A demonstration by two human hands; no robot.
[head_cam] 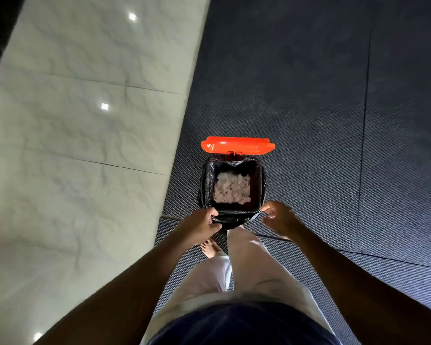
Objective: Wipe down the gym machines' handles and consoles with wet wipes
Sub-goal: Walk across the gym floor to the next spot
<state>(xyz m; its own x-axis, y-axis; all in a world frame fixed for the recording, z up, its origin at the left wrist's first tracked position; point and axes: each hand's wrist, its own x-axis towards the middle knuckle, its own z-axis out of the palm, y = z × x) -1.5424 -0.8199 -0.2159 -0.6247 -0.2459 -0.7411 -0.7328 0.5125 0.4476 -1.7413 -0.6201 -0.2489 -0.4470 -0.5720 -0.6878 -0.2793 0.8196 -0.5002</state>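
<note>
A small pedal bin (259, 181) stands on the dark mat straight below me, its orange lid (237, 144) tipped up at the far side. A black bin liner (230, 217) is folded over its rim. Crumpled white used wipes (232, 187) lie in the bottom. My left hand (200, 226) pinches the liner at the near left corner of the rim. My right hand (280, 219) hovers by the near right corner with fingers loosely curled and nothing in it. No gym machine is in view.
The bin stands on dark textured rubber matting (334, 120). Glossy pale marble tiles (72, 120) fill the left side, meeting the mat along a diagonal edge. My legs in light trousers and a bare foot (210, 247) are just behind the bin.
</note>
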